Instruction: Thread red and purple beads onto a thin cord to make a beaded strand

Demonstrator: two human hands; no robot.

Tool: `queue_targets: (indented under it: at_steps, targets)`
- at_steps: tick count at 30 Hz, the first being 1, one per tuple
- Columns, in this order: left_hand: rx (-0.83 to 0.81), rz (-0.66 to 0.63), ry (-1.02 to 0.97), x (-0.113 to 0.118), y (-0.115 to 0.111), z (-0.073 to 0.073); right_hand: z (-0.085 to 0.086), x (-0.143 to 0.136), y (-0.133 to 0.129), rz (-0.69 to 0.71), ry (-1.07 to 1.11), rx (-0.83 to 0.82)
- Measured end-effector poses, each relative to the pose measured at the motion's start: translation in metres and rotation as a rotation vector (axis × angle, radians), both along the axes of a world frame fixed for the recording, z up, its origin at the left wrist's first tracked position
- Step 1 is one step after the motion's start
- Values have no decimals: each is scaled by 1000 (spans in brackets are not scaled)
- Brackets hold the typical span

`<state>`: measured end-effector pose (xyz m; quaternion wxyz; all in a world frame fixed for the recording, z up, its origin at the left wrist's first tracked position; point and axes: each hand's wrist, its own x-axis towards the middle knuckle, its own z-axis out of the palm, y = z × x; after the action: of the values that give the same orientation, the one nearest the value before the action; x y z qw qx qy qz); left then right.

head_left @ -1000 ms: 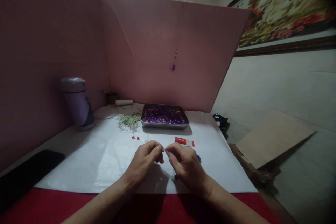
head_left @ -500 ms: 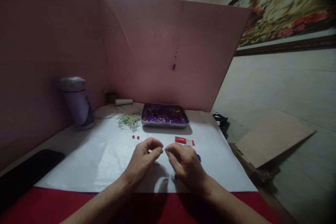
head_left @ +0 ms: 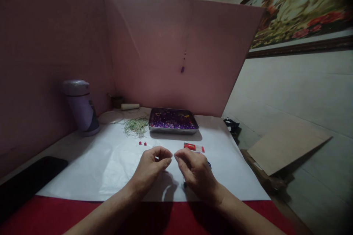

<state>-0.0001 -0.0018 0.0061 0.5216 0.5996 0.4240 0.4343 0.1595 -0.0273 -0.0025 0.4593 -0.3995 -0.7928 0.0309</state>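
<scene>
- Head view: the metal tray (head_left: 173,130), full of mostly purple beads, stands on the white-covered bench (head_left: 234,169) and serves as landmark.
- The left hand (head_left: 151,163) is in front of the tray, thumb and forefinger tips drawn nearly together; whether this grip has hold of anything, I cannot tell.
- The right hand (head_left: 195,168) is in front of the tray, farther right, thumb and forefinger likewise pinched close; what it holds I cannot tell.
- Between the two sets of fingertips, in front of the tray, shows a tiny pale speck (head_left: 173,156), too small to identify.
- Two red beads (head_left: 145,144) lie in front of the tray, toward its left.
- A red-and-clear pack (head_left: 190,147) lies in front of the tray's right half; a blue object (head_left: 209,164), partly hidden by the right hand, is nearer the person.
- Greenish strands (head_left: 136,127) are heaped just left of the tray.
- A purple pendant (head_left: 182,69) hangs above and behind the tray.
</scene>
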Motion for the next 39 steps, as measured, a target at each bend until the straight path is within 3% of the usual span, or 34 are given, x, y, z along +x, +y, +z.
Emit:
queue_targets:
  at_steps: [4,10,16,21,29,39]
  targets:
    - [-23,-21,12,-1,1,-1,-1,1,0,-6,-16,11]
    - [135,157,-60,-2,-4,5,-2,1,1,-2,-21,33]
    - [-46,-5,-153,1,-5,4,-2,1,1,-5,-63,70]
    - [-104,-81,-234,1,-3,1,-2,2,1,-5,-79,86]
    - [-103,-135,-239,2,-4,2,-4,2,1,-22,-120,91]
    - [-86,-109,-149,2,-2,-1,-2,1,2,-40,-101,63]
